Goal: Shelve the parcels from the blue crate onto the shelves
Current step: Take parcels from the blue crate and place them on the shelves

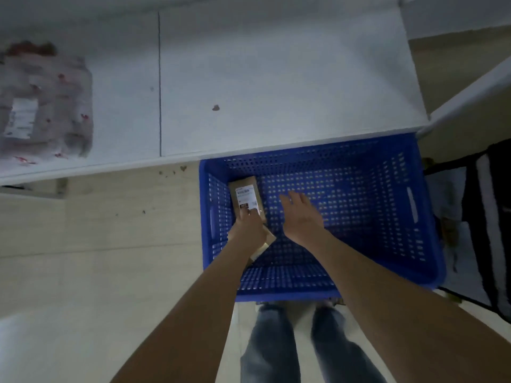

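Pale floor, blue crate (pixel 387 175): brown parcel (pixel 244 194) is gripped by left hand (pixel 249 230); right hand (pixel 302 217), fingers (pixel 297 199) spread empty, best slid beneath

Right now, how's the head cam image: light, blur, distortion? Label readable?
Head view: dim and bluish, no glare; the wide angle bows the white shelf edge and the blue crate; the patterned parcel at far left is smeared; the brown parcel held by the left hand is sharper, but its label text is unreadable; the right hand is slightly soft.
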